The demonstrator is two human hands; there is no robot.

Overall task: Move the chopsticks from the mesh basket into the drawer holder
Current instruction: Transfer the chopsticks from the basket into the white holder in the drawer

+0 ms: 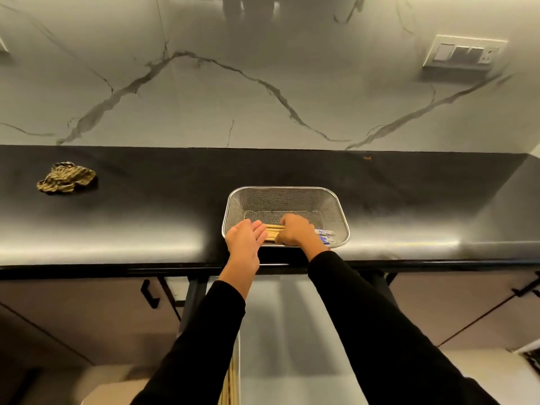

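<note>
Right hand (293, 229) grips chopsticks (274, 231) in mesh basket (285, 190); left hand (245, 235) open, squaring ends. Advise: gather whole bundle level before lifting.

Head camera looks steeply down, close over counter (117, 229).

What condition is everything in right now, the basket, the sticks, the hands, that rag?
Mesh basket: upright on the counter, near its front edge.
Chopsticks: lying in the basket, bunched.
Right hand: curled over the chopsticks.
Left hand: fingers straight, against the chopstick ends.
Cloth: crumpled on the counter.
</note>
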